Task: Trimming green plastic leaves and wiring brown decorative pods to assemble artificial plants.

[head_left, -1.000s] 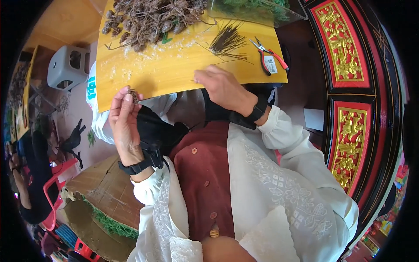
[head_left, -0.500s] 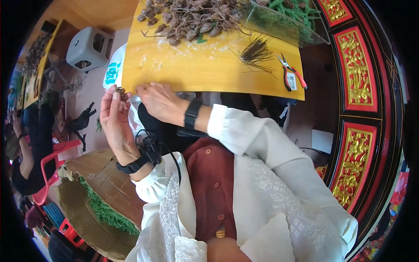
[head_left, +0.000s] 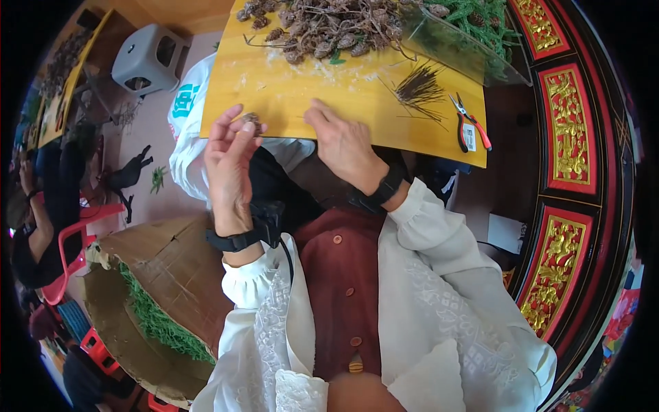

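Being clamped by fingertips of left hand [head_left: 230,168]: pine cone [head_left: 252,121]. Right hand [head_left: 347,150]: fingers are curled, whether clamped cannot be told.

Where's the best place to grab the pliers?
Probably the red-and-black handles, coming from the near edge of the table. The pliers lie with their handles spread toward that edge and their metal tips pointing away. The right hand is closer, so use that one.
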A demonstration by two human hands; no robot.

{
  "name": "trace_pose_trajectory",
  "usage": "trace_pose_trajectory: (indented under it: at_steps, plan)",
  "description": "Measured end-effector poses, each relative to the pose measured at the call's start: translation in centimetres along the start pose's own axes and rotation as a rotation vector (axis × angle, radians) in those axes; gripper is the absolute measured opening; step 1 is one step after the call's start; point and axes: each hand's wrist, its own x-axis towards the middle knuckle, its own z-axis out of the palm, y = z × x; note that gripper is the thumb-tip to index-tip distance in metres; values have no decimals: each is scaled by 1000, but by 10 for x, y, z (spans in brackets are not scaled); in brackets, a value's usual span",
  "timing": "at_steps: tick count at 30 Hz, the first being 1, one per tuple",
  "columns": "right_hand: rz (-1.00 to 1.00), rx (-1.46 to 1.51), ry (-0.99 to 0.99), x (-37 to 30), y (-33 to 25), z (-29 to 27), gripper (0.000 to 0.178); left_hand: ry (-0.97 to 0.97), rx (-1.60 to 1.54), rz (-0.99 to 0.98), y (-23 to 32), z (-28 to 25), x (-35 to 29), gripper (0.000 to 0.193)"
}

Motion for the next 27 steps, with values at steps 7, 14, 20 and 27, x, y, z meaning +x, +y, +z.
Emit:
trace_pose_trajectory:
  at_steps: [7,14,20,27]
  plan:
    - [113,257,142,1,5,-49,21,-94,63,-46,-6,29,-17,38]
    - [197,638,124,-7,-29,-65,7,-75,88,32,-2,34,-27,39]
    - [-3,599,216,-5,-34,-58,6,-86,83,41,3,35,-31,39]
    - [1,560,223,-1,-35,-59,8,-105,29,-15,2,32,-30,37]
